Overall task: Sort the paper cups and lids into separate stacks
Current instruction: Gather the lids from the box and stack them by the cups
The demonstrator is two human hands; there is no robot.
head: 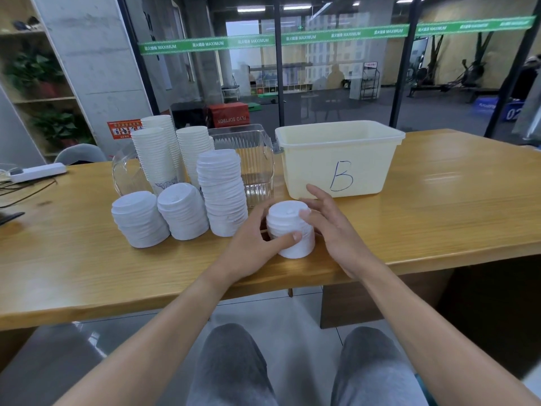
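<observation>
Head view of a seated person at a light wooden counter [439, 206]. A short stack of white plastic lids [288, 230] stands near the counter's front edge, held between both hands: the left hand [251, 244] curls around its left side with the thumb pressed against the front, while the right hand [330, 227] lies against its right side, fingers loosely spread and one fingertip resting on the top lid. To the left stand three more stacks of white lids, two short [139, 219] [183, 210] and one tall [222, 191]. Behind these rise tall stacks of white paper cups [155, 156] [193, 148], beside a clear ribbed plastic container [254, 159]. A pale yellow plastic bin marked "B" [339, 159] sits just behind the held stack, to its right. A white power strip [35, 171] lies at the counter's far left
</observation>
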